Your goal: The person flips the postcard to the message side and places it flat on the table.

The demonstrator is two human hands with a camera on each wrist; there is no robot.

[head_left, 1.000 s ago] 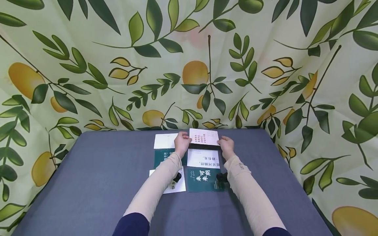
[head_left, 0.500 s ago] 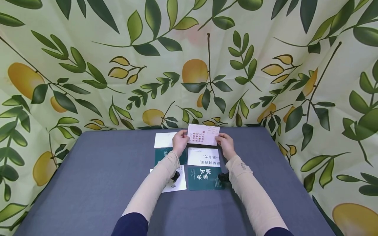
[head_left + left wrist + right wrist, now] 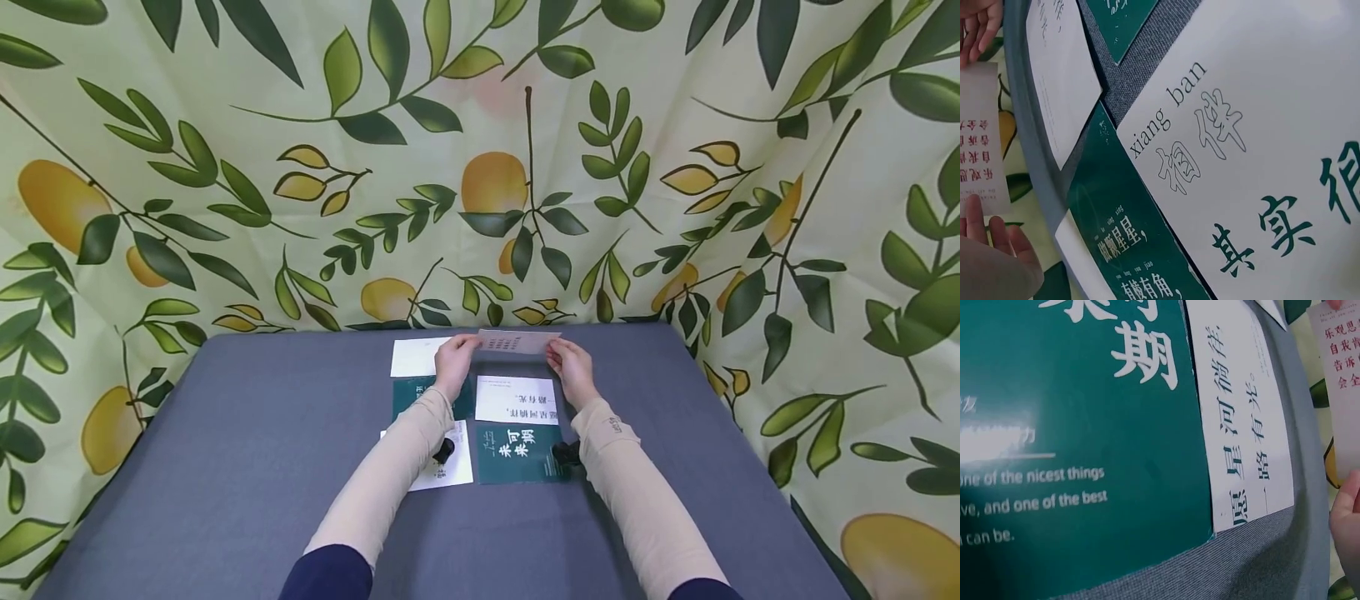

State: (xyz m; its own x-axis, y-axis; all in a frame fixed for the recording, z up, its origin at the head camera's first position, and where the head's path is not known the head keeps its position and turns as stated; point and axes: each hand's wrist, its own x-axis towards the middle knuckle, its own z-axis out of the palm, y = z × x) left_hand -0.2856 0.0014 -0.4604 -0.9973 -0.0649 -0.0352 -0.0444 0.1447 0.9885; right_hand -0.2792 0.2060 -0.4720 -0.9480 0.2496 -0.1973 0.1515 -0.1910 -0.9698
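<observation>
In the head view, both forearms stretch forward over the table; the left hand and right hand pinch opposite ends of a pale card, tilted near the far edge. In the left wrist view, one left digit overlaps its printed face; in the right wrist view, the right hand is partly cut off.

A pinkish card with red Chinese characters is held up, tilted, near the far edge of the table.
</observation>
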